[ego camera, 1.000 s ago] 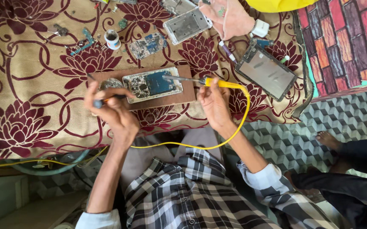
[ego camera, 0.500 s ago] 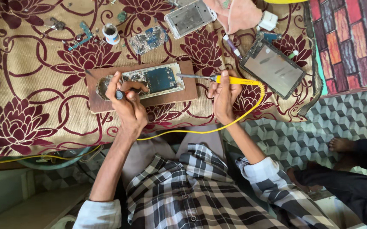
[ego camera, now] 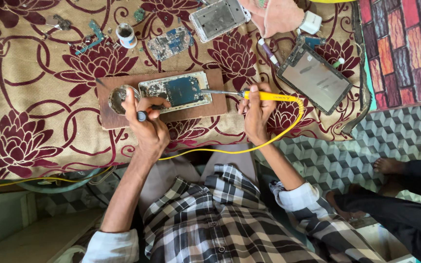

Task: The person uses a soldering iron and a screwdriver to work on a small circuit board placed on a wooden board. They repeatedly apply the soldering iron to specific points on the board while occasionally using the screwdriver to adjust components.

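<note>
An opened phone (ego camera: 179,91) with its blue circuit board showing lies on a brown wooden board (ego camera: 213,106). My right hand (ego camera: 255,114) grips a yellow soldering iron (ego camera: 269,96), whose metal tip touches the phone's right end. My left hand (ego camera: 148,127) pinches a thin dark tool with a blue-grey end (ego camera: 142,116) at the phone's left end. Its fingers rest beside a round metal tin (ego camera: 117,97). The iron's yellow cord (ego camera: 269,141) loops down to my lap.
On the maroon floral cloth (ego camera: 20,146) lie a dark-screened tablet (ego camera: 315,80), a loose circuit board (ego camera: 171,43), a small white pot (ego camera: 125,34) and small parts. Another person's hand (ego camera: 278,14) at the top is by a phone frame (ego camera: 219,17). A bare foot (ego camera: 389,165) rests on the right floor.
My left hand has shifted right, closer to the phone's left end. The soldering iron stays at the phone's right end. The view has moved slightly.
</note>
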